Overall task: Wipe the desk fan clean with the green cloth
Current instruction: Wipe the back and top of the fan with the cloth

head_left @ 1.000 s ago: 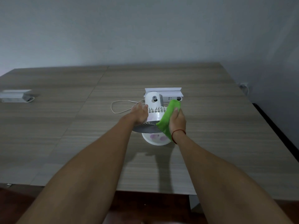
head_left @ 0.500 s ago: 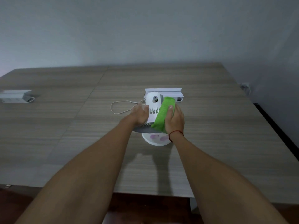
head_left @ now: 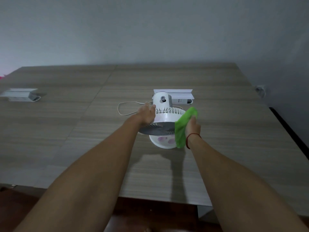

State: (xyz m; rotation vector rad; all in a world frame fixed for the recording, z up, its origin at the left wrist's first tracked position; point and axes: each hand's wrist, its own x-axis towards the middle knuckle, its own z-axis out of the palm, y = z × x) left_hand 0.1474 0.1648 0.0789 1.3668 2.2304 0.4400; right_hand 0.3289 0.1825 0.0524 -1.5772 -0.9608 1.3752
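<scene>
Power strip [head_left: 181, 101] just behind fan [head_left: 164, 114]

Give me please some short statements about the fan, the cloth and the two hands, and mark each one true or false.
1. The right hand holds the green cloth at the right side of the desk fan. True.
2. The left hand lies flat on the table, away from the fan. False: it rests against the fan's left side.
3. The fan stands on a round white base. True.
4. The cloth is spread on the table. False: it hangs from the right hand.
</scene>
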